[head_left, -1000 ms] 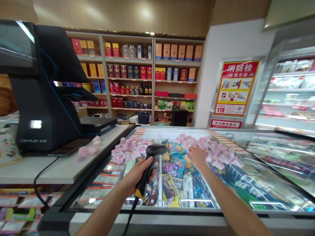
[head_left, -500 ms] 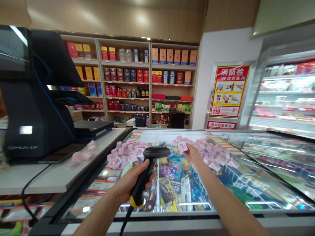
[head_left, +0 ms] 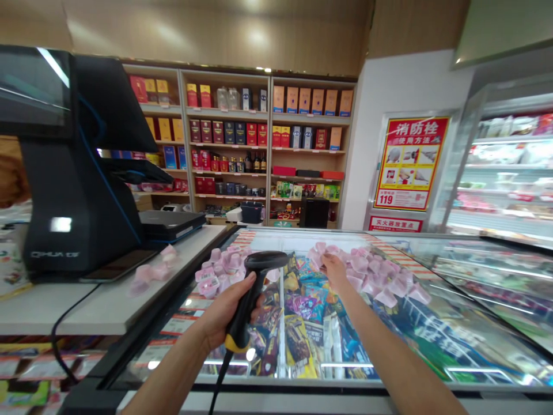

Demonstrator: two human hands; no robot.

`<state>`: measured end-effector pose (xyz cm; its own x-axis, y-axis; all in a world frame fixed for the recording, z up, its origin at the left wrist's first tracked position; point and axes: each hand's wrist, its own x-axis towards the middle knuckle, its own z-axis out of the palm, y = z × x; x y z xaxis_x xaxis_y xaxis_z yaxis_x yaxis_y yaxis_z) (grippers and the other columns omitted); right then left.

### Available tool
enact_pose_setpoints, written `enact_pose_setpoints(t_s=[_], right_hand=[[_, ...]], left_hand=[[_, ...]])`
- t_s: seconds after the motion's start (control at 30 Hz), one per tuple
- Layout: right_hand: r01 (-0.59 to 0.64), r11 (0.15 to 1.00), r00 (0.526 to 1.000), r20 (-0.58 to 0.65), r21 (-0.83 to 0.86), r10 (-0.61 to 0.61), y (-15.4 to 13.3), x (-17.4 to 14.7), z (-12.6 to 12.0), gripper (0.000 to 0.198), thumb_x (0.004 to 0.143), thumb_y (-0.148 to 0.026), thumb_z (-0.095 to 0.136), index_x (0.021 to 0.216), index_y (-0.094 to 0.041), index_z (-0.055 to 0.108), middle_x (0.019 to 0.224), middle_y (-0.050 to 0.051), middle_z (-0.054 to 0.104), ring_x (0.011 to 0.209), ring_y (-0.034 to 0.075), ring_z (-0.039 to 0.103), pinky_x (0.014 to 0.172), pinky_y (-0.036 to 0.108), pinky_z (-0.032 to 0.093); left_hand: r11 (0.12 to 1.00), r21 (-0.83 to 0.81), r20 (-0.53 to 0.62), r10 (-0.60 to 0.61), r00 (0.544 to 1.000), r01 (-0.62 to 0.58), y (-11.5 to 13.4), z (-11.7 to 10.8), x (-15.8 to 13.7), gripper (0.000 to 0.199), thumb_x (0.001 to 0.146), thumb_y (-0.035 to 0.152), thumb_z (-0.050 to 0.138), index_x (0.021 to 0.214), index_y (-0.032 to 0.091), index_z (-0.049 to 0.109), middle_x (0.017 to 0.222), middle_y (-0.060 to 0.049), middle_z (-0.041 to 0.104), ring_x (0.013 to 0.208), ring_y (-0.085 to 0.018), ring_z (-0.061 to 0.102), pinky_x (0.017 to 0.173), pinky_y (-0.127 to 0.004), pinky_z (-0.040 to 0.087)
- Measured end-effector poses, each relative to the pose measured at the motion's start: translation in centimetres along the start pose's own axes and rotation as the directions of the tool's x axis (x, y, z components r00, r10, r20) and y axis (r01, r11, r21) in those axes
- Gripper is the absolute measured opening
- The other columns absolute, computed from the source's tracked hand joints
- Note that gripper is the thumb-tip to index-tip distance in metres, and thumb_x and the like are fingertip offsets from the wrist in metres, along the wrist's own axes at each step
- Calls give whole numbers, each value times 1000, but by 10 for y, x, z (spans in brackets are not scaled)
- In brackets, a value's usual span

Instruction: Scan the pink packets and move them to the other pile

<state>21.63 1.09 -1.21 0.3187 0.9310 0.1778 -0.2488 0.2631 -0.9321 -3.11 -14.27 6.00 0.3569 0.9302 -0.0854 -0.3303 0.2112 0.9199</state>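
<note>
one black scanner (head_left: 247, 305) is up over one glass-topped freezer (head_left: 276, 397), the left hand (head_left: 227, 304) closed round its handle. two heaps of pink packs lie on the glass; the right hand (head_left: 334, 271) bends its fingers into the right heap (head_left: 375, 271), and i can't tell whether they grip one. at least three more packs (head_left: 147, 274) sit on the counter (head_left: 86, 311) beside one terminal (head_left: 73, 190). beyond, six orange boxes (head_left: 318, 102) stand shelved.

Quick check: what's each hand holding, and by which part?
The left hand grips the black scanner around its handle. The right hand is at the pink packs; whether it holds one cannot be told.
</note>
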Motion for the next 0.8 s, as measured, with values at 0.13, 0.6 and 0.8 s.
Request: enact_pose_setpoints(t_s=[0.13,0.6,0.8], right_hand=[[210,916,974,-12,-342,-228,12,0,22,17,53,-24,58,69,-19,52,64,0,58,63,15,53,61,27,41],[307,431,948,230,-849,-222,53,5,99,17,68,-20,45,79,-13,56,81,8,61,79,18,54,70,26,37],[361,469,932,305,-806,-193,54,3,111,29,71,-11,34,93,-12,54,92,8,60,88,15,53,77,23,36]], left_hand=[[998,32,-132,60,989,-56,6,-12,0,30,70,42,48,84,16,51,53,2,51,39,-6,44,36,-16,34],[998,27,-306,58,950,-53,5,-58,22,32,66,47,51,78,17,52,51,3,52,39,-6,46,36,-16,35],[996,69,-285,65,956,-47,-1,-51,27,33,64,48,52,63,15,49,51,3,52,38,-5,45,35,-16,34]])
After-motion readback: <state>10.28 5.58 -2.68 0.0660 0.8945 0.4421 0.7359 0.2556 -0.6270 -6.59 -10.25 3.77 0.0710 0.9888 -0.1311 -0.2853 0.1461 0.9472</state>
